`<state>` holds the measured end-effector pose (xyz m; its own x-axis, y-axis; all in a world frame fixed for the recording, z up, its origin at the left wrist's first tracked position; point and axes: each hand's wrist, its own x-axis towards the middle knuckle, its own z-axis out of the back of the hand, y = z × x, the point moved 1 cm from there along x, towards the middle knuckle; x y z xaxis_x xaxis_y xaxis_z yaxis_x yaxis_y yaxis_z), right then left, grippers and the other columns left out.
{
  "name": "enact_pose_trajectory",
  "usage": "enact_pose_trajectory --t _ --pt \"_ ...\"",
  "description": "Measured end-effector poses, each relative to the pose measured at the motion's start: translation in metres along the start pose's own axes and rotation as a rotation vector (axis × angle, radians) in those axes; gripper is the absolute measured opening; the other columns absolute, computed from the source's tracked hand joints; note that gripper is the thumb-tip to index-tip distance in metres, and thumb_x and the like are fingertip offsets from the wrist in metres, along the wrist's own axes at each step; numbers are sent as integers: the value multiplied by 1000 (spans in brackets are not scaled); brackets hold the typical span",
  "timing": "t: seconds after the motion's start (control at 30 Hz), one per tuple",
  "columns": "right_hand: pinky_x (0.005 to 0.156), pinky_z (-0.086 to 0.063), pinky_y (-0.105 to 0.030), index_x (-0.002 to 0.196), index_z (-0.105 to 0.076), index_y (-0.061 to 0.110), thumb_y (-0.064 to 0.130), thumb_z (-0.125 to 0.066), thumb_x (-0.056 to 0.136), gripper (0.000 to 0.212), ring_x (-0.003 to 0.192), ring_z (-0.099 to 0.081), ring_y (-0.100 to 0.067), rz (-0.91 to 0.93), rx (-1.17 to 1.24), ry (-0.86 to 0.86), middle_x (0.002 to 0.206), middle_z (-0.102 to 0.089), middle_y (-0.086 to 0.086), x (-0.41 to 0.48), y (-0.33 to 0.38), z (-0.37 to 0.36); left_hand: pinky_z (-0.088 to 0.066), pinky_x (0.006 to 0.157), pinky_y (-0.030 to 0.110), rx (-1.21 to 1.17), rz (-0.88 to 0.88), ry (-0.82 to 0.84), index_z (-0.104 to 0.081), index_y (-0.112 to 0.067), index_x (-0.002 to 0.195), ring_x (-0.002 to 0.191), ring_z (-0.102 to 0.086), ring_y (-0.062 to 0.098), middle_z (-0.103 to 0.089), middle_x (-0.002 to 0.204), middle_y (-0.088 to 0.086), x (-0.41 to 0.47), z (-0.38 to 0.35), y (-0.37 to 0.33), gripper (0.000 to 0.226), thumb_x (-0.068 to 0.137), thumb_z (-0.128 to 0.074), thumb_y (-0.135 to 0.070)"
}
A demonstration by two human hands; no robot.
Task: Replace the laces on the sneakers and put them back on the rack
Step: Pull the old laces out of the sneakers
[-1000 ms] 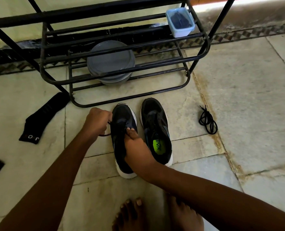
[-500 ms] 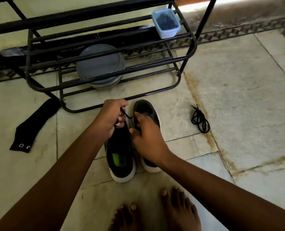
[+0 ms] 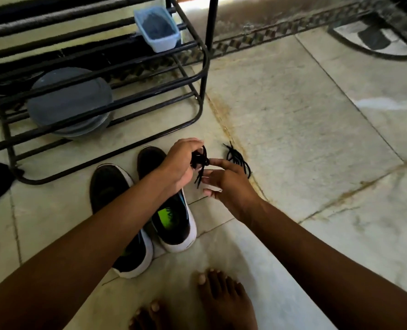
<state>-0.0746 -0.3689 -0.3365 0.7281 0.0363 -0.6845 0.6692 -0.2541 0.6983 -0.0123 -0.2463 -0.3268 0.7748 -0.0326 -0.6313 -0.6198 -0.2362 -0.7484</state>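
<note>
A bunched black shoelace (image 3: 199,160) is held in the closed grip of the left hand (image 3: 180,163), just right of the pair of black, white-soled sneakers (image 3: 109,186) set side by side on the pale stone-tile floor (image 3: 305,139) before the black metal-tube rack (image 3: 203,67). Its hanging ends are touched by the right hand (image 3: 228,182), whose grip cannot be judged; a second black lace (image 3: 236,158) is seen on the floor just beyond.

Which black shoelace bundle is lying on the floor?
The lace bundle on the tile just past the right hand. The other bundle is held up by the left hand.
</note>
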Motion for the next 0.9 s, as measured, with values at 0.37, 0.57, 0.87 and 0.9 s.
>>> enact_pose_trajectory --t 0.37,0.57,0.87,0.9 --pt "59 -55 -29 121 -61 -3 -10 -61 90 32 84 -66 -25 -2 101 -165 100 -67 -16 30 -9 31 -51 100 36 535 12 204 -66 -6 104 100 -64 23 -71 105 19 5 0 34 32 95 -43 15" --pt "69 -56 -33 116 -64 -9 -11 -61 87 30 80 -65 -27 84 24 -278 96 -66 -19 37 -12 43 -51 88 34 812 -76 246 -68 -3 105 97 -66 24 -72 108 23 17 0 40 15 97 -55 -4" --pt "83 -63 -44 119 -71 5 7 -68 88 31 76 -74 -18 281 -497 -415 89 -72 2 32 3 61 -50 69 22 944 -228 -66 -74 -6 102 83 -68 19 -73 93 8 28 -27 40 20 84 -83 -12" --pt "83 -62 -41 118 -72 7 8 -68 88 30 80 -74 -19 304 -544 -430 93 -72 2 32 7 65 -49 67 20 910 -226 -77 -73 -7 99 80 -67 18 -71 89 6 32 -32 40 20 83 -84 -12"
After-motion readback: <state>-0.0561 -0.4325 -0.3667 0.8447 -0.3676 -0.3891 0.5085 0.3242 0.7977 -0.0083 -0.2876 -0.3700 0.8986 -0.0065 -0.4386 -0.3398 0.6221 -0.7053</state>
